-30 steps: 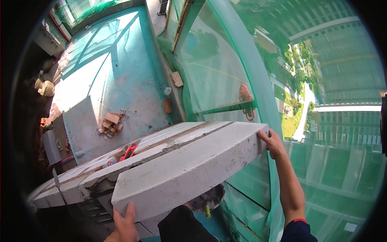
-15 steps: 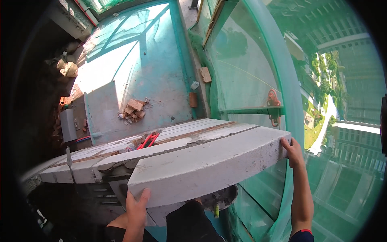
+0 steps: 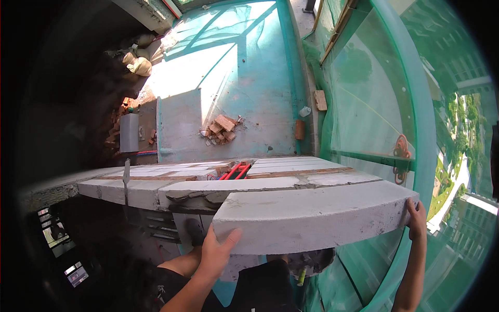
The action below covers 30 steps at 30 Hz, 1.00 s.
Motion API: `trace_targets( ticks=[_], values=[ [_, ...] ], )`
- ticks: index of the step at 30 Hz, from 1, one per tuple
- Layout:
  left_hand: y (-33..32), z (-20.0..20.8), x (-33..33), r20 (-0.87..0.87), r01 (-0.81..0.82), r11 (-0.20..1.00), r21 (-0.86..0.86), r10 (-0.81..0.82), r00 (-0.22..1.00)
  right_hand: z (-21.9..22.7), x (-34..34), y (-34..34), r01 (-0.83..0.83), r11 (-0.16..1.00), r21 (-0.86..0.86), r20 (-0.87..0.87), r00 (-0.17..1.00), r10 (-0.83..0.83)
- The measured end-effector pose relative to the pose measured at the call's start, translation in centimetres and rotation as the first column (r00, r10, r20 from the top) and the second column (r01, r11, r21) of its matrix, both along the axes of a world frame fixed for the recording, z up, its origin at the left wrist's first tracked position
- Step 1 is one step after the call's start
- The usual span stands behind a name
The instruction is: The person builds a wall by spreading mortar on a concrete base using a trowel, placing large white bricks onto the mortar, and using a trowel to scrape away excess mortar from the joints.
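Observation:
A long pale grey aerated concrete block (image 3: 312, 223) lies across the right end of a wall of similar blocks (image 3: 119, 193). My left hand (image 3: 218, 250) grips its left end, thumb on the front face. At the far right end, my right hand (image 3: 416, 219) is closed round the corner, its fingers partly hidden. Left of the block, rough grey mortar (image 3: 192, 200) shows on the wall. A flat metal tool (image 3: 126, 181) stands upright against the wall further left.
Red tubes (image 3: 236, 171) come up through a gap behind the block. Broken bricks (image 3: 221, 129) lie on the floor beyond. Green netting (image 3: 364, 119) hangs along the right. Below the block is a mortar-filled tub (image 3: 318, 261) with a green handle (image 3: 302, 277).
The whole view has swung left, so the wall, block and hands appear further right. Both hands keep their hold, and the block shows little clear movement against the wall.

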State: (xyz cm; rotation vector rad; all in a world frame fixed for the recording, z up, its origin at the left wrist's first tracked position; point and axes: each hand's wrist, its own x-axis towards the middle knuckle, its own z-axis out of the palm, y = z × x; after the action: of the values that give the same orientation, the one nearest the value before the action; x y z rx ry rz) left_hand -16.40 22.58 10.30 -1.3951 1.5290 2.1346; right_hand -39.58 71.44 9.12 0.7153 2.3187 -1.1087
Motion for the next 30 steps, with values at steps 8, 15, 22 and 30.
trace_targets(
  ticks=[8, 15, 22, 30],
  values=[
    [-0.5, -1.4, 1.2, 0.065, 0.095, 0.983, -0.159, -0.086, 0.994, -0.4, 0.1, 0.0, 0.015, 1.0, -0.021, 0.01, 1.0, -0.015],
    [-0.5, -2.0, 1.2, 0.066, 0.141, 0.97, -0.196, -0.13, 0.989, 0.0, -0.2, -0.2, 0.035, 0.997, -0.068, 0.022, 0.999, -0.033],
    [-0.7, -0.9, 1.2, 0.176, 0.31, 0.921, -0.237, -0.273, 0.946, 1.3, -1.7, -0.9, 0.045, 0.998, 0.041, 0.197, 0.979, -0.052],
    [-11.9, 0.9, 10.3, 0.123, 0.265, 0.769, -0.581, -0.239, 0.963, 1.1, 0.1, 5.4, 0.135, 0.959, 0.25, 0.086, 0.983, -0.161]
  ],
)
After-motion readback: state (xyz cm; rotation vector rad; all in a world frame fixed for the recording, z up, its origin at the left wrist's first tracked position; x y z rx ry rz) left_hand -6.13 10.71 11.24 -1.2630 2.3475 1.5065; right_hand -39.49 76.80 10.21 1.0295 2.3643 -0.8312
